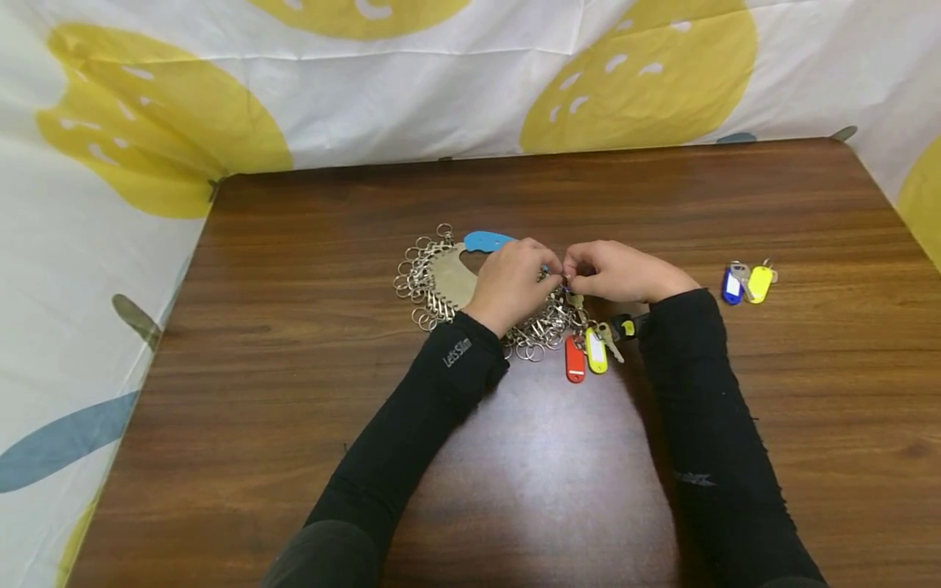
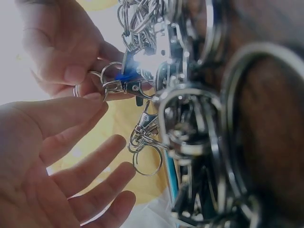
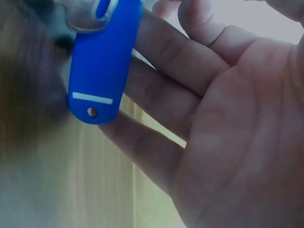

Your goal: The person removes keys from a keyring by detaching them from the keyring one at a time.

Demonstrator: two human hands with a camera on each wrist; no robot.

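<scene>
A flat metal key holder (image 1: pixel 451 279) with a blue grip (image 1: pixel 487 241) lies mid-table, its edge lined with many snap clips and split rings. Over its right side, my left hand (image 1: pixel 510 278) pinches a small split ring (image 2: pixel 104 80) on a clip (image 2: pixel 135 87) between thumb and forefinger, other fingers spread. My right hand (image 1: pixel 621 273) meets it fingertip to fingertip, pinching at the same ring. A blue key tag (image 3: pixel 99 66) hangs against the right hand's fingers in the right wrist view. Below the hands lie a red key tag (image 1: pixel 575 361), a yellow key tag (image 1: pixel 596 351) and a key (image 1: pixel 610 343).
Farther right on the wooden table (image 1: pixel 294 392) lie another blue key tag (image 1: pixel 731 286) and yellow key tag (image 1: pixel 760 284) with keys. A black piece with a yellow mark (image 1: pixel 627 327) sits by the right sleeve. Patterned cloth (image 1: pixel 412 90) hangs behind the table.
</scene>
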